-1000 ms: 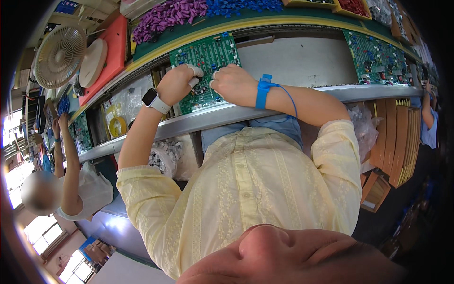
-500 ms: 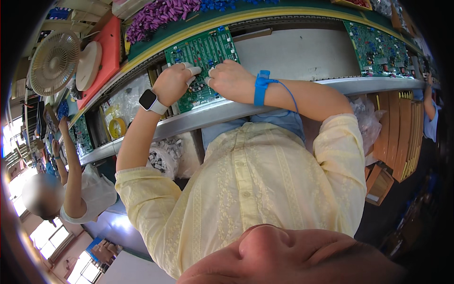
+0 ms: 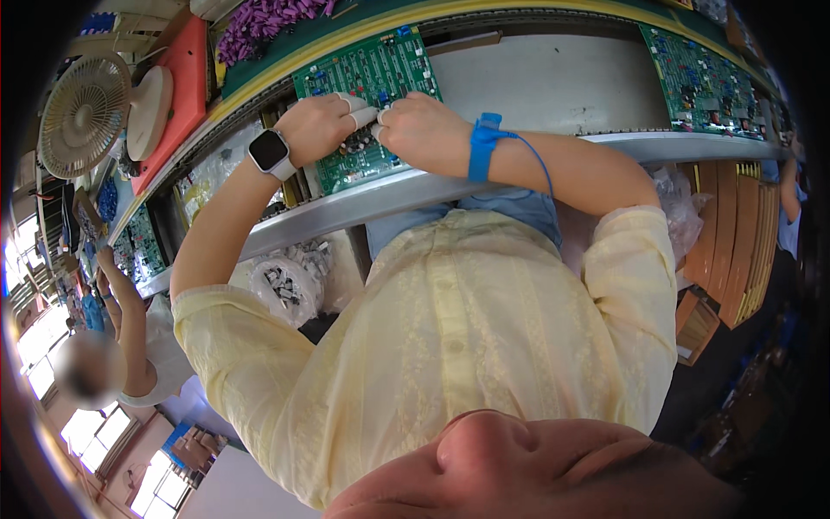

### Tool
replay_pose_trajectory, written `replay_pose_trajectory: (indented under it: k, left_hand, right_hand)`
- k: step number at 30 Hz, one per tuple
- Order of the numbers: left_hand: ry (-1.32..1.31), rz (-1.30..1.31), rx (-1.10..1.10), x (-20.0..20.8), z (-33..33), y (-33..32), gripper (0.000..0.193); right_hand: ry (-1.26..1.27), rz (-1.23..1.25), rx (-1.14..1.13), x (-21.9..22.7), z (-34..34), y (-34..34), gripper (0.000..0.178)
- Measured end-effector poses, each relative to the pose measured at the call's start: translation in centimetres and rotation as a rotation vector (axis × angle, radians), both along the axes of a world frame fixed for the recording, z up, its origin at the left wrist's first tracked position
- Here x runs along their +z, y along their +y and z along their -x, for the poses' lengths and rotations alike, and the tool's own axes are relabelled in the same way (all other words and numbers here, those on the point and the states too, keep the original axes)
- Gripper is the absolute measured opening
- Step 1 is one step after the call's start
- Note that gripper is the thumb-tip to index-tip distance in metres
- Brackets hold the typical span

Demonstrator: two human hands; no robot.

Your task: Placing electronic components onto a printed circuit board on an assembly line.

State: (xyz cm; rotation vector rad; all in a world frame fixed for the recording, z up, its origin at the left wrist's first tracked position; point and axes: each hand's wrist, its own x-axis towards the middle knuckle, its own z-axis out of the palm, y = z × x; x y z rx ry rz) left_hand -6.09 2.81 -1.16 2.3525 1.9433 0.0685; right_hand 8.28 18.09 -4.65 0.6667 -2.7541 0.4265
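A green circuit board [image 3: 363, 71], crowded with small components, rests on the line's rails in front of me. My left hand [image 3: 325, 125] bends over its left half, fingers drawn together and pointing right. My right hand [image 3: 422, 131] is curled over the right half, its fingertips close to the left ones. White finger cots cover several fingertips. Whatever lies between the fingers is too small or hidden to name. A smartwatch [image 3: 269, 150] is on my left wrist; a blue wrist strap [image 3: 482, 154] with a cord circles my right.
A metal rail [image 3: 346, 208] runs between me and the board. Another populated board [image 3: 705, 82] lies right. Purple parts [image 3: 259, 30] are heaped beyond the line. At left are a fan [image 3: 85, 114] and a co-worker's arm [image 3: 130, 320]; a bag of parts [image 3: 290, 285] sits below.
My left fingertips have shifted right and slightly up, closer to my right hand. My left elbow has swung outward. The whole view has shifted a little.
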Motion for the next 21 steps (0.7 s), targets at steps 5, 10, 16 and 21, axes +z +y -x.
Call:
replay_pose_trajectory:
  k: [5,10,16,21]
  left_hand:
    - [-0.275,-0.095,0.211,1.3,0.1,0.2,0.027]
    - [-0.827,0.016,0.655,2.5,-1.2,-0.8,0.028]
    - [-1.256,-0.047,0.73,2.5,-1.8,-1.8,0.026]
    - [-1.294,-0.022,0.696,1.6,-1.5,-2.2,0.024]
  right_hand:
    - [-0.109,0.024,0.017,0.4,-0.2,-0.2,0.007]
    - [-0.121,0.177,0.003,2.1,0.4,1.0,0.01]
    - [-0.065,0.562,-0.063,4.5,2.1,0.9,0.02]
    - [-0.086,0.539,0.04,4.8,3.8,0.8,0.02]
